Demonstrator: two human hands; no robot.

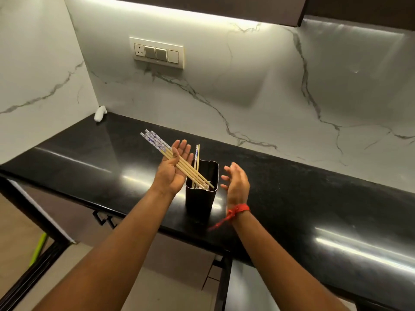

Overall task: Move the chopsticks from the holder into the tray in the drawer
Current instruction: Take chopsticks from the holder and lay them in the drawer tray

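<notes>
A black rectangular holder [201,198] stands on the black counter [314,198]. A few wooden chopsticks [197,157] stay upright in it. Just left of the holder my left hand [173,169] is palm up, fingers spread, and a bundle of several chopsticks [157,143] with blue-and-white patterned tops lies across the palm, their thin ends reaching over the holder's mouth. To the right of the holder my right hand [237,182] hovers with fingers apart and nothing in it; a red thread is tied at its wrist. No drawer tray is visible.
A marble backsplash with a switch plate [157,52] rises behind the counter. A small white object [100,113] sits in the back left corner. Cabinet fronts with dark handles [104,217] lie under the counter edge. A green stick [39,249] leans at lower left.
</notes>
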